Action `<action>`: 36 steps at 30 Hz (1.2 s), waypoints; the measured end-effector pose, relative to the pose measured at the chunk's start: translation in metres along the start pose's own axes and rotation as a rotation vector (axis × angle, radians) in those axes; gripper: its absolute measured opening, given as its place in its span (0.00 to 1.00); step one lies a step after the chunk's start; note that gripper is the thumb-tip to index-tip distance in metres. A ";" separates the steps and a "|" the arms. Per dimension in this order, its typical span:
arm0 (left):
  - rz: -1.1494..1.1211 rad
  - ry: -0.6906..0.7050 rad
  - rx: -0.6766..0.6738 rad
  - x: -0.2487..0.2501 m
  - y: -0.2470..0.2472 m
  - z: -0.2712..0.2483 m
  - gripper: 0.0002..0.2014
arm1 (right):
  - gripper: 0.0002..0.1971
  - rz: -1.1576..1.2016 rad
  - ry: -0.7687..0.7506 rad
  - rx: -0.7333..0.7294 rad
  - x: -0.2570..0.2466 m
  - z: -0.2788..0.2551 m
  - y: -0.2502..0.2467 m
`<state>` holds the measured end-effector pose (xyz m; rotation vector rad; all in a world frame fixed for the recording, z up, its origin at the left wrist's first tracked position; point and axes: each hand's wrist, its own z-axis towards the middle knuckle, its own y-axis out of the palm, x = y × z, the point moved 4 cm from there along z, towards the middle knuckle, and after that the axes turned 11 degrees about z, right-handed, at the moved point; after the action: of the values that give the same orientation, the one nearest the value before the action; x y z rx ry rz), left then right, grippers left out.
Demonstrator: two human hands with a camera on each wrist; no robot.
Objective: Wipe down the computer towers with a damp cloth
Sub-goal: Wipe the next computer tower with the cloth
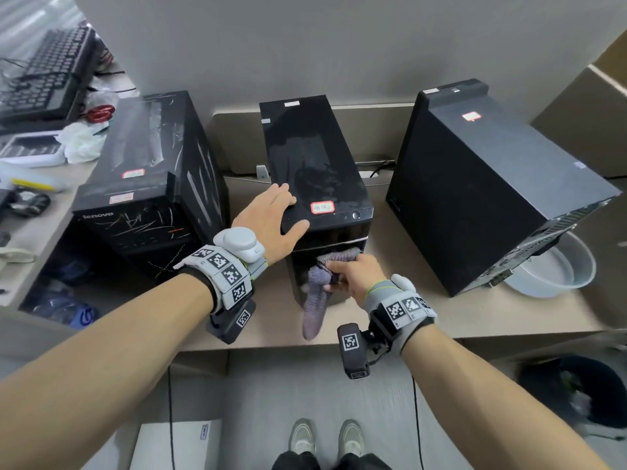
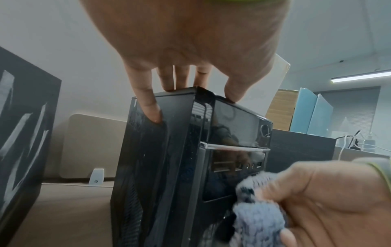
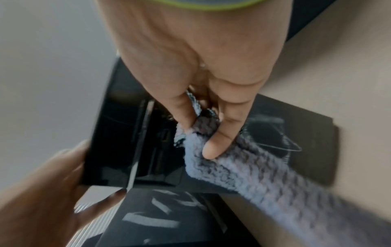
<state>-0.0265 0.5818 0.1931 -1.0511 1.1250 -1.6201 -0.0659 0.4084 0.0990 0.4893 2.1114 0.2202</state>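
Three towers (image 1: 315, 157), right hand (image 1: 353, 273) gripping cloth (image 1: 314, 300)

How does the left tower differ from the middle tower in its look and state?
The left tower bears many pale scratches; the middle tower shows dull smears instead. Left hand rests on the middle tower and right hand holds the cloth against its front; the left tower is untouched. Both are black.

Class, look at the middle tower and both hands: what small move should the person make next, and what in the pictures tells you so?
Probably draw the cloth down the front panel of the middle tower. The right hand grips it bunched against the upper front, most of the panel lies below, and the left hand rests on the top front corner, steadying the case.
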 end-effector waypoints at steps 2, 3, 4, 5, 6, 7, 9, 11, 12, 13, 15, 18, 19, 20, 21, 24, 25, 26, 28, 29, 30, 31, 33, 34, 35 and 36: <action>0.008 -0.024 -0.005 0.003 -0.001 -0.001 0.26 | 0.04 0.061 0.053 0.064 0.004 0.003 -0.012; 0.011 -0.037 -0.004 0.003 -0.001 -0.001 0.26 | 0.05 0.111 0.069 0.057 0.006 0.004 -0.013; 0.016 -0.049 0.002 0.004 -0.001 -0.001 0.26 | 0.05 0.158 0.076 0.013 0.005 0.003 -0.009; 0.019 -0.059 0.007 0.005 0.000 -0.001 0.25 | 0.04 0.196 0.084 -0.060 0.004 -0.001 0.000; 0.020 -0.065 0.011 0.005 0.001 -0.002 0.25 | 0.03 0.216 0.096 -0.128 0.004 -0.003 0.009; 0.017 -0.066 0.019 0.006 0.000 -0.001 0.24 | 0.04 0.218 0.104 -0.168 0.004 -0.004 0.018; 0.009 -0.065 0.019 0.007 0.000 -0.001 0.24 | 0.09 0.187 0.134 -0.156 0.010 -0.002 0.024; 0.007 -0.048 0.007 0.004 -0.002 0.000 0.24 | 0.07 0.156 0.169 -0.089 0.019 0.002 0.019; 0.001 -0.039 0.004 0.002 -0.002 0.001 0.25 | 0.04 0.154 0.187 -0.040 0.025 0.005 0.013; -0.008 -0.032 0.006 -0.001 0.000 0.000 0.25 | 0.03 0.155 0.203 0.010 0.030 0.008 0.007; -0.027 -0.019 0.023 0.000 0.000 -0.002 0.26 | 0.05 0.166 0.196 0.062 0.034 0.013 -0.004; -0.045 0.014 0.037 -0.006 0.003 0.000 0.26 | 0.02 0.216 0.156 0.001 0.033 0.010 0.018; -0.046 0.029 0.038 -0.008 0.004 0.001 0.27 | 0.02 0.218 0.161 -0.034 0.034 0.009 0.029; -0.049 0.046 0.034 -0.010 0.005 0.001 0.28 | 0.02 0.206 0.172 -0.060 0.037 0.008 0.039; -0.054 0.063 0.027 -0.013 0.006 0.002 0.28 | 0.03 0.189 0.186 -0.066 0.043 0.008 0.045; -0.068 0.104 0.013 -0.018 0.006 0.003 0.29 | 0.04 0.136 0.210 0.035 0.056 0.012 0.036; -0.075 0.114 0.012 -0.019 0.007 0.003 0.29 | 0.04 0.134 0.209 0.098 0.058 0.015 0.027; -0.082 0.123 0.015 -0.020 0.007 0.003 0.29 | 0.04 0.145 0.201 0.156 0.059 0.017 0.018; -0.102 0.128 0.035 -0.021 0.008 0.003 0.30 | 0.06 0.162 0.155 0.205 0.055 0.020 0.010; -0.113 0.130 0.041 -0.022 0.009 0.003 0.30 | 0.07 0.164 0.124 0.193 0.052 0.022 0.012; -0.117 0.134 0.042 -0.022 0.010 0.003 0.31 | 0.08 0.165 0.099 0.157 0.049 0.022 0.017; -0.119 0.141 0.039 -0.022 0.010 0.003 0.32 | 0.08 0.154 0.084 0.116 0.047 0.021 0.025; -0.118 0.148 0.034 -0.022 0.010 0.004 0.33 | 0.08 0.115 0.094 0.045 0.049 0.018 0.039; -0.117 0.148 0.036 -0.022 0.010 0.004 0.33 | 0.06 0.088 0.114 0.038 0.052 0.017 0.041; -0.117 0.142 0.042 -0.022 0.009 0.005 0.32 | 0.04 0.058 0.134 0.054 0.055 0.018 0.038; -0.117 0.136 0.045 -0.023 0.009 0.005 0.32 | 0.03 0.029 0.158 0.092 0.057 0.018 0.030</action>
<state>-0.0146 0.6005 0.1820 -1.0057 1.1275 -1.8251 -0.0714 0.4594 0.0563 0.5733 2.2771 0.1837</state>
